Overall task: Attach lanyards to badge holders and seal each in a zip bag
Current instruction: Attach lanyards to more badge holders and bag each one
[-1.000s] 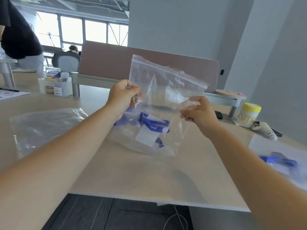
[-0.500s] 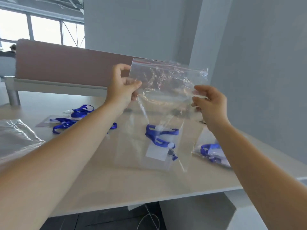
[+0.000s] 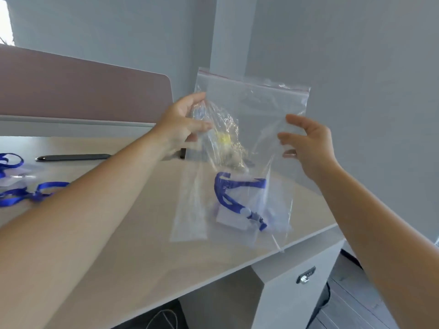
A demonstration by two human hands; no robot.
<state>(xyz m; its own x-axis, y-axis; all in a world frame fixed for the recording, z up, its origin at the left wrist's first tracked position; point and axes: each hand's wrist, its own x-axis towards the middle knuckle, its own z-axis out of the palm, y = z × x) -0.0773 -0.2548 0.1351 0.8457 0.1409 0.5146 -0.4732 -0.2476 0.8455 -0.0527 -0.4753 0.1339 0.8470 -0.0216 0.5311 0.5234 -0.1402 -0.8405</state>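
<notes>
I hold a clear zip bag (image 3: 259,108) with a red strip along its top upright in the air above the table's right end. My left hand (image 3: 183,122) pinches its left edge below the zip. My right hand (image 3: 306,141) touches its right side with fingers spread, thumb in front of the plastic. At the bottom of the bag lie a blue lanyard (image 3: 228,193) and a clear badge holder (image 3: 234,219) clipped to it.
The beige table (image 3: 147,233) ends just right of the bag, above a white drawer cabinet (image 3: 297,283). More blue lanyards (image 3: 28,193) with holders lie at the far left, a dark pen-like object (image 3: 73,157) behind them. A mauve divider (image 3: 78,91) runs along the back.
My head has turned right, so the table has slid left in view. The bag has swung right with both hands. My right hand's fingers have loosened and spread on the bag's side.
</notes>
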